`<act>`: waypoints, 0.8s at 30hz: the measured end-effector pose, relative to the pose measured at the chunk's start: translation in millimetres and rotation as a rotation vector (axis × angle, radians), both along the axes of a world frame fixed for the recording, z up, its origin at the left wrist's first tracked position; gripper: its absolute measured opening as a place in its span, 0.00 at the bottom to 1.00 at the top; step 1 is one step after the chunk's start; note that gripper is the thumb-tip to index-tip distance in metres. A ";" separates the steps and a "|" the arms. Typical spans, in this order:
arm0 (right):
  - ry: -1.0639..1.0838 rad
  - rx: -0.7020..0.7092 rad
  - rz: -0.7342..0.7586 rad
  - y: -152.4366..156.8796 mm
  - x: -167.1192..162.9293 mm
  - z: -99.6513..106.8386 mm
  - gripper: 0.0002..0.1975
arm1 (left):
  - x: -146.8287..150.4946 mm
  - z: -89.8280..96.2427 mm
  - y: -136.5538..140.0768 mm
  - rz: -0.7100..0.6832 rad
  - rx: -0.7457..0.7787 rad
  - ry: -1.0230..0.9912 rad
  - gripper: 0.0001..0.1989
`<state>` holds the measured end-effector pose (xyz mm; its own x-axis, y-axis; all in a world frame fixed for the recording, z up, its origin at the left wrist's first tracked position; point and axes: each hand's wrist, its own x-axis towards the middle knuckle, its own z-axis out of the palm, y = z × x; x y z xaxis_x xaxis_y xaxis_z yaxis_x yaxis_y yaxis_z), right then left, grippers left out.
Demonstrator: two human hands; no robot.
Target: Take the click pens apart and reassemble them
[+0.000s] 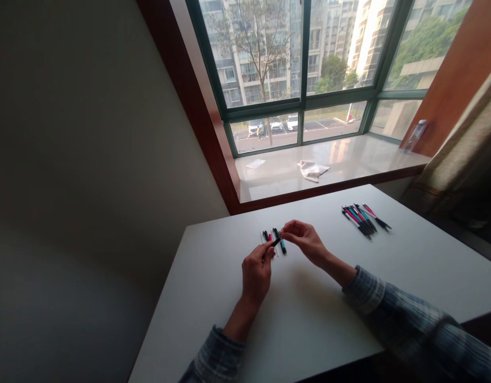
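My left hand (256,274) is closed round a dark pen part (276,242), whose black end points up and to the right. Fingertips of my right hand (307,242) are pinched together right at that end; whatever lies between them is too small to make out. Under and beside my hands, several pen pieces lie on the white table (309,330). Among them are a teal-and-black barrel (284,247), a pink piece (270,236) and a thin pale refill (261,237). My left fingers partly cover these pieces.
A bunch of pink, teal and black pens (359,219) lies on the table to the right. Behind the table, a white cloth (313,171), a paper packet (255,164) and a clear bottle (415,136) rest on the windowsill. A wall (89,186) stands at left.
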<state>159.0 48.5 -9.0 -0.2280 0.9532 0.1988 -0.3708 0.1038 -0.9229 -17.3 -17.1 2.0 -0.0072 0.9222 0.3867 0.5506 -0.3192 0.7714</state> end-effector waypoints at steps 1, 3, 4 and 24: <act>0.004 0.007 0.008 -0.1 0.6 0.9 0.16 | 0.6 0.3 0.1 -0.007 -0.017 -0.017 0.15; 0.008 0.017 0.033 -0.7 2.0 3.1 0.16 | 1.5 0.9 0.2 -0.015 -0.041 -0.038 0.16; 0.004 0.021 0.045 -1.1 2.8 4.2 0.17 | 1.8 1.2 0.2 -0.016 -0.045 -0.042 0.16; -0.083 0.022 0.102 -3.6 7.7 10.0 0.22 | 2.9 5.3 -2.1 -0.050 -0.157 -0.136 0.21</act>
<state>166.6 44.9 0.9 -0.3399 0.9199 0.1955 -0.3029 0.0897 -0.9488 -14.4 -19.2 7.4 -0.0019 0.9715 0.2371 0.4246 -0.2139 0.8797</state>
